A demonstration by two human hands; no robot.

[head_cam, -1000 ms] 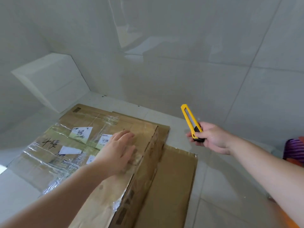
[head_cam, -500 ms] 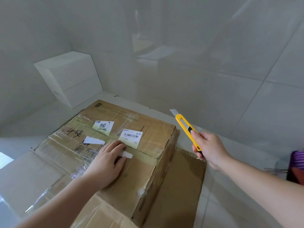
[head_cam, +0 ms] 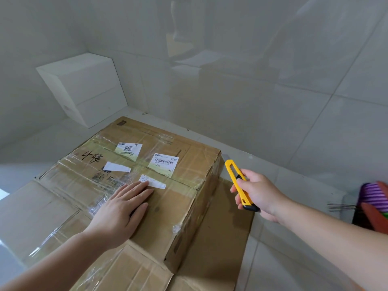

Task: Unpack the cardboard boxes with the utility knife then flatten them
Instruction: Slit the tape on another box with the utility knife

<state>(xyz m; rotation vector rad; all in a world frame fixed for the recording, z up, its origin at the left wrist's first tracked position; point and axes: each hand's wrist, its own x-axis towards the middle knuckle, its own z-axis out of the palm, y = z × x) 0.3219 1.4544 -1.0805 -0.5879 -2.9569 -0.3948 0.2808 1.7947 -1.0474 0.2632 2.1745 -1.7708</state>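
Left hand (head_cam: 123, 208) flat, fingers together, on taped box (head_cam: 189, 206); right hand (head_cam: 257, 193) gripping utility knife (head_cam: 238, 184) at 3 o'clock; white block (head_cam: 84, 87) at 11 o'clock.

Two bare forearms, no sleeves in view, left hand (head_cam: 123, 208) and right hand (head_cam: 260, 194) without gloves, rings or a watch, short unpainted fingernails

A bare tiled room: glossy grey wall tiles (head_cam: 273, 59), pale floor tiles (head_cam: 294, 259).
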